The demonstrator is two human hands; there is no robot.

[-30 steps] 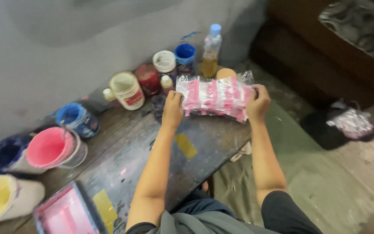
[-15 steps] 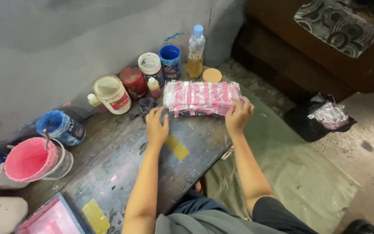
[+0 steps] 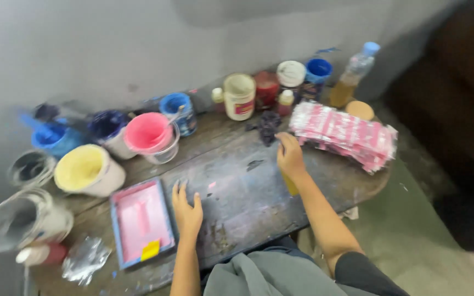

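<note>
The left hand (image 3: 186, 211) is laid flat and open on the paint-stained surface (image 3: 248, 192), fingers spread, just beside the right edge of a shallow tray (image 3: 140, 222) coated in pink paint; nothing is held in it. The right hand (image 3: 290, 155) is loosely curled near the left end of a stack of pink-and-white printed packets (image 3: 344, 134), which is set down at the far right of the surface; whether the fingertips touch the stack cannot be told through the blur, and nothing is seen gripped. A small yellow piece (image 3: 289, 185) is partly hidden under the right wrist.

As far as can be judged, the stack is already placed and released, while the pink tray is not yet taken up. Along the wall, open pots are ranged: a pink one (image 3: 148, 133), a yellow one (image 3: 85, 167), blue ones and a plastic bottle (image 3: 353, 74).
</note>
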